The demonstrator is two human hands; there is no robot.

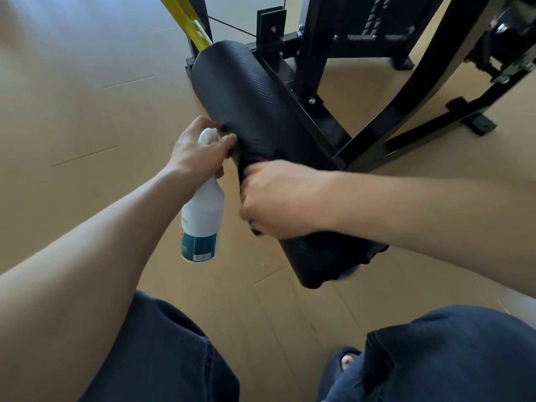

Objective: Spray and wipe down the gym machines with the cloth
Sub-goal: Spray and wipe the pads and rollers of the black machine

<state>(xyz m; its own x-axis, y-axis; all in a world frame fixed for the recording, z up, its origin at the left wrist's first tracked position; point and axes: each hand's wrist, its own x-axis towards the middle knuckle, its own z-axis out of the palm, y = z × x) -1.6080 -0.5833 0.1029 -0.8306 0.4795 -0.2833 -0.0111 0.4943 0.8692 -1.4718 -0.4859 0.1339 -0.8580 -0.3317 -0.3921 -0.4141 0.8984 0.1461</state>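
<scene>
Your left hand [200,152] grips the neck of the white spray bottle [203,216], fingers curled round it just under the spray head, with the bottle hanging down and slightly tilted, its teal label low on the body. The fingertips of that hand touch the near side of the black padded roller [246,91], so the bottle sits right beside the pad, on its left. Your right hand [278,198] lies on the lower half of the same pad, fingers curled and bunched over a dark cloth [240,166]; only a narrow dark fold of the cloth shows between your two hands, and it is hard to separate from the pad's black cover, so its full extent cannot be told. The right hand presses that cloth against the pad's surface. The two hands are close together, the left a little higher and further left than the right. The pad runs diagonally from upper left to lower right and is mounted on the black steel frame [406,105] of the machine, which stands on the tan wood floor [72,97]. A yellow bar [185,18] rises from behind the pad's far end. Your dark trouser legs [174,358] fill the bottom of the view.
</scene>
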